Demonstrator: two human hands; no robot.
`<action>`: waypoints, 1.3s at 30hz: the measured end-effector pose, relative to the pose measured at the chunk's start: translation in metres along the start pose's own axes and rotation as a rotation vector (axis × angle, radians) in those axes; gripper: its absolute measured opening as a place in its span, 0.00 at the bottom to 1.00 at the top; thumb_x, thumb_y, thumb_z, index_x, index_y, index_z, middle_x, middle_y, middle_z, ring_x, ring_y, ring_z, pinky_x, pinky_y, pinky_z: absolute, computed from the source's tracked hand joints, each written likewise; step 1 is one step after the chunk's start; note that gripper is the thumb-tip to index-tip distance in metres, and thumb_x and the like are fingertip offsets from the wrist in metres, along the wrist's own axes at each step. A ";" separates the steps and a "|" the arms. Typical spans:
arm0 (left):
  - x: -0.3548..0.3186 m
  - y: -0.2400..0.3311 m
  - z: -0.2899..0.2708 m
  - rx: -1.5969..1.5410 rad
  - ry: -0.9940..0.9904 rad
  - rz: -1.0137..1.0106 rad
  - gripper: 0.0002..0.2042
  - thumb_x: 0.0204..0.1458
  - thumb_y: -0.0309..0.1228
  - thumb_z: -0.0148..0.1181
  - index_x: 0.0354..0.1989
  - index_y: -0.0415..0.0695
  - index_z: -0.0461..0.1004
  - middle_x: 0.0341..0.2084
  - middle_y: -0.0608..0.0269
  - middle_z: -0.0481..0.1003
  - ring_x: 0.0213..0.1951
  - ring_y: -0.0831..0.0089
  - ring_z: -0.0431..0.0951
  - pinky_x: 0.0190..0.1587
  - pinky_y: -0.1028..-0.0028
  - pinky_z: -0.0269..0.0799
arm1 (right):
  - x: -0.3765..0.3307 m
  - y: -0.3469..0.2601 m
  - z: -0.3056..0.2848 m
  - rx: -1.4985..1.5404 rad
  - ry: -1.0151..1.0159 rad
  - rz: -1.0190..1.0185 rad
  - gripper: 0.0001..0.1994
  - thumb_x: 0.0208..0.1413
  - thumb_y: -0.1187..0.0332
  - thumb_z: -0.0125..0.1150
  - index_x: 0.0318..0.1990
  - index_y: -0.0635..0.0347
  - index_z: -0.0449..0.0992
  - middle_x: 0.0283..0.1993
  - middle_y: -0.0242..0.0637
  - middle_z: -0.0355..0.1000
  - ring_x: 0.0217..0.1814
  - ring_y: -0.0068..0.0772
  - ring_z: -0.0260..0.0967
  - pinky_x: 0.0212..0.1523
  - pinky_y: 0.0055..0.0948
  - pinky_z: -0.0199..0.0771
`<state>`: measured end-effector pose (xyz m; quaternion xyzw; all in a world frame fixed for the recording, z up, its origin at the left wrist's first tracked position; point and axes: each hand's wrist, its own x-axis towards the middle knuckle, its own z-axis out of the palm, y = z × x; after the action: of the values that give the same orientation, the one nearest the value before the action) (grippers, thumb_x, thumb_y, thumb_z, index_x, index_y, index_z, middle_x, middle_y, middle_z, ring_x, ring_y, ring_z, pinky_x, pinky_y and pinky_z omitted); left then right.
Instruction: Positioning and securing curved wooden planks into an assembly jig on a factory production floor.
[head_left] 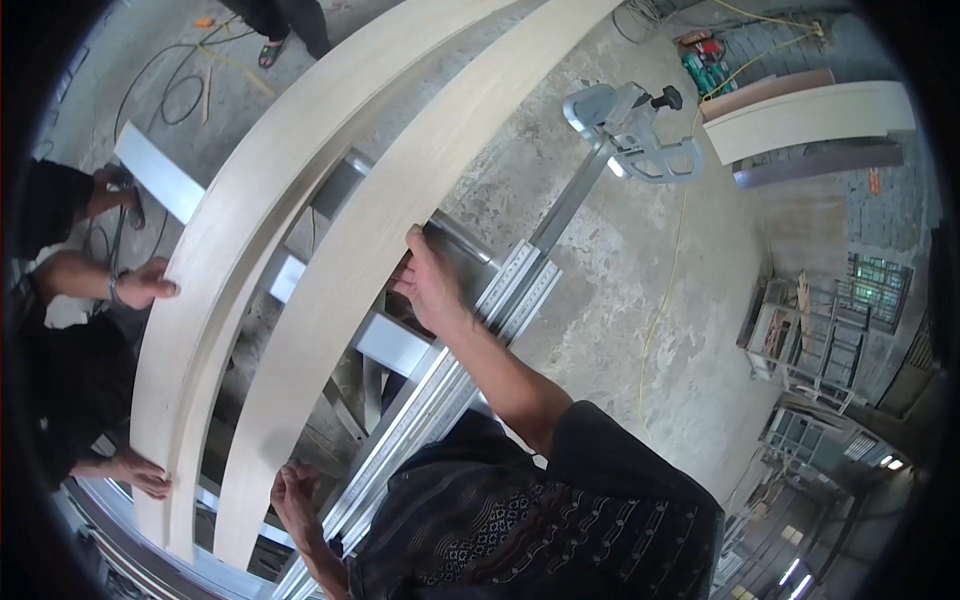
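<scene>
A long pale wooden board (340, 270) lies on edge-like metal supports, running from lower left to the top. My right hand (428, 285) is closed on the board's near edge, thumb at the top and the other fingers partly hidden. Near the lower end of the same board, my left hand (295, 492) has its fingers curled together; what they hold, if anything, does not show. Just beyond lies a second pale curved piece (200, 290). A co-worker's hand (148, 284) and another hand (140, 473) touch its outer edge.
A sliding-table saw's aluminium rail (410, 420) with a scale crosses before me. It ends at a metal end fitting with a black knob (667, 98). Curved panels (810, 120) lean at the far right. Cables (180, 95) lie on the concrete floor (620, 300); another person's legs (285, 22) stand behind.
</scene>
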<state>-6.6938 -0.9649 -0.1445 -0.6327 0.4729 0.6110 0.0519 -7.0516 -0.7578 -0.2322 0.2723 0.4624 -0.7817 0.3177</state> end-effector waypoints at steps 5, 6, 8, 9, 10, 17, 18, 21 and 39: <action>0.003 0.050 0.014 0.254 0.084 0.413 0.25 0.63 0.52 0.57 0.50 0.39 0.77 0.32 0.63 0.78 0.37 0.75 0.76 0.44 0.71 0.74 | 0.003 -0.001 0.004 0.109 0.054 -0.015 0.25 0.68 0.44 0.51 0.57 0.55 0.72 0.48 0.35 0.76 0.48 0.30 0.76 0.49 0.36 0.76; 0.006 0.058 0.021 0.303 0.140 0.479 0.25 0.64 0.50 0.56 0.52 0.36 0.76 0.35 0.60 0.78 0.38 0.71 0.77 0.45 0.69 0.74 | 0.004 -0.001 0.004 0.093 0.048 -0.023 0.25 0.68 0.44 0.51 0.57 0.56 0.72 0.47 0.35 0.75 0.47 0.30 0.76 0.48 0.34 0.76; 0.020 0.063 0.015 0.454 0.185 0.596 0.25 0.65 0.49 0.56 0.53 0.35 0.75 0.37 0.56 0.79 0.41 0.67 0.77 0.47 0.65 0.74 | 0.003 -0.001 0.002 0.090 0.028 -0.032 0.25 0.68 0.44 0.51 0.56 0.56 0.72 0.47 0.35 0.75 0.47 0.30 0.76 0.47 0.34 0.76; 0.026 0.066 0.013 0.604 0.232 0.703 0.25 0.65 0.48 0.55 0.54 0.34 0.74 0.39 0.53 0.79 0.44 0.62 0.78 0.50 0.61 0.73 | 0.003 -0.002 0.002 0.081 0.011 -0.036 0.25 0.68 0.44 0.51 0.56 0.56 0.72 0.47 0.36 0.75 0.47 0.30 0.76 0.47 0.34 0.76; 0.025 0.070 0.018 0.614 0.236 0.723 0.25 0.65 0.46 0.55 0.56 0.34 0.73 0.44 0.50 0.79 0.46 0.59 0.77 0.52 0.61 0.71 | 0.003 0.000 0.002 0.076 0.023 -0.033 0.25 0.68 0.44 0.50 0.56 0.56 0.72 0.47 0.36 0.75 0.46 0.30 0.75 0.46 0.34 0.76; 0.059 0.055 0.011 0.668 0.218 0.757 0.23 0.63 0.41 0.57 0.60 0.37 0.71 0.52 0.48 0.74 0.49 0.56 0.77 0.55 0.60 0.70 | 0.004 0.000 -0.001 0.087 0.009 -0.007 0.24 0.68 0.44 0.49 0.54 0.55 0.73 0.46 0.35 0.75 0.46 0.30 0.75 0.46 0.34 0.74; 0.062 0.052 0.011 0.726 0.253 0.807 0.22 0.63 0.39 0.57 0.60 0.38 0.71 0.51 0.48 0.74 0.48 0.56 0.77 0.54 0.60 0.71 | 0.004 -0.001 0.001 0.088 0.005 -0.013 0.24 0.68 0.44 0.49 0.54 0.55 0.73 0.46 0.35 0.75 0.46 0.30 0.75 0.46 0.34 0.74; 0.061 0.059 0.018 0.723 0.256 0.801 0.20 0.62 0.35 0.58 0.60 0.38 0.72 0.48 0.48 0.75 0.45 0.56 0.77 0.48 0.61 0.75 | -0.002 -0.007 0.007 0.114 0.031 0.007 0.24 0.68 0.44 0.50 0.55 0.55 0.72 0.47 0.35 0.75 0.48 0.31 0.75 0.47 0.35 0.75; 0.080 0.071 0.023 0.715 0.146 0.646 0.30 0.61 0.51 0.58 0.56 0.32 0.73 0.39 0.46 0.78 0.39 0.58 0.78 0.45 0.61 0.74 | 0.000 -0.003 0.002 0.083 -0.004 -0.035 0.25 0.66 0.45 0.54 0.57 0.57 0.71 0.50 0.37 0.74 0.47 0.32 0.76 0.46 0.34 0.77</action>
<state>-6.7732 -1.0319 -0.1792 -0.4373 0.8278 0.3490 0.0404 -7.0538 -0.7584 -0.2297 0.2756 0.4336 -0.8063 0.2932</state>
